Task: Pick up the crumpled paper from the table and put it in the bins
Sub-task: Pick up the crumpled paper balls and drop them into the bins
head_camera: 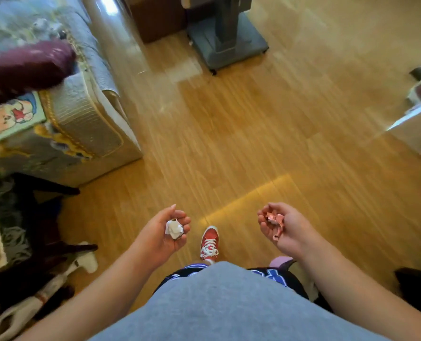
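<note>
Low in the frame, two bare hands are held palm up over a wooden floor (229, 134). The left hand (164, 232), left of centre, curls loosely around a white crumpled paper (173, 228). The right hand (280, 226), right of centre, cups pink crumpled paper (276, 221), fingers half closed. Between them, below, a red sneaker (209, 241) stands on the boards. Open floor stretches up the middle. A quilted sofa (81, 114) edges the left side, a grey wheeled stand base (226, 45) sits at top centre, and white furniture (418, 124) borders the right edge, blurred.
</note>
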